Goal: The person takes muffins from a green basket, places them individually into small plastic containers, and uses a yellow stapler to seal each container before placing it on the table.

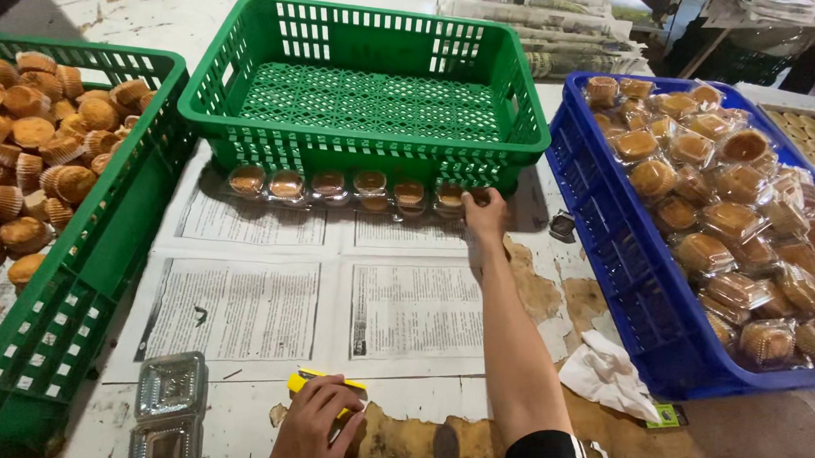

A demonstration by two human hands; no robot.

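The right hand [484, 214] reaches far forward across the counter [150, 6], fingers closed around the last packed muffin [450, 198] in a row of six clear packs [328, 187]. That row lies on newspaper [329, 299], tight against the front wall of an empty green crate [368, 88]. The left hand [315, 429] rests near the counter's front edge, curled around a yellow tool [311, 380] whose end shows above the fingers. Just left of it sits a stack of empty clear packs [169, 402]. On the far left, a second green crate [58, 331] holds bare muffins [31, 135] in paper cups. On the right, a blue crate [627, 296] is full of wrapped muffins [733, 218]. A crumpled white cloth [609, 374] lies beside the blue crate's front corner. Folded newspapers [539, 22] are piled behind the empty crate.
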